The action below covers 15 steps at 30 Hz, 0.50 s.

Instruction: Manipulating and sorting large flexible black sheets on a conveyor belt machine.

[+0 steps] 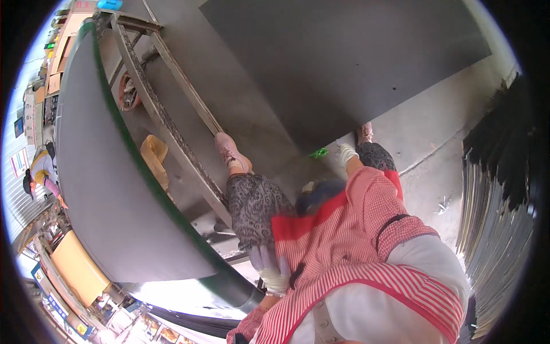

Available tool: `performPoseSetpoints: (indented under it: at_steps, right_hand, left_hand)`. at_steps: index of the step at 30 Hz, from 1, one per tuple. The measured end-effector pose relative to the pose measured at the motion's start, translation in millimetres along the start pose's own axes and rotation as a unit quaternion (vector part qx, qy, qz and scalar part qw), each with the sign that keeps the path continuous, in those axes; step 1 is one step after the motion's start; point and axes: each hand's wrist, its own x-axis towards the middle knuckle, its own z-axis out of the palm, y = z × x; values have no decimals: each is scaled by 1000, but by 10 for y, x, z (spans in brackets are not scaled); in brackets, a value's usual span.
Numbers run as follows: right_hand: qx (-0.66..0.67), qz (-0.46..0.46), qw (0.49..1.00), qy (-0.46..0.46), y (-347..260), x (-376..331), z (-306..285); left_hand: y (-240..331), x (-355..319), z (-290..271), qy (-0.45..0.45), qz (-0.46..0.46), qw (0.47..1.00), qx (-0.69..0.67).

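A large dark grey sheet (366,57) spreads out ahead of me, its near edge overlapping the toe of my right shoe. At that near edge is my right hand (347,155), in a pale glove, its fingers closed on the sheet's edge; the fingertips are partly hidden. My left hand (269,270), in a whitish glove, hangs low beside my left thigh with its fingers apart and nothing in them. It is nearest to the rounded end of a long grey belt (126,172) with green edges.
A metal frame (172,86) runs along the belt beside my left shoe (232,152). Beneath it are a reddish bucket (129,92) and a tan scrap (154,157). A tall stack of thin dark sheets (492,189) stands at right. Another person (43,172) stands beyond the belt.
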Motion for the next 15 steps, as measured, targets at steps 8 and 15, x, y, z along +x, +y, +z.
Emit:
performPoseSetpoints:
  at_steps: [8, 15]
  right_hand:
    - [254, -26, 958, 127, -417, 967, 2]
    - [114, 17, 980, 161, -461, 454, 275]
  left_hand:
    - [163, 294, 12, 2, 2, 996, 94]
    - [147, 299, -105, -7, 1, 997, 77]
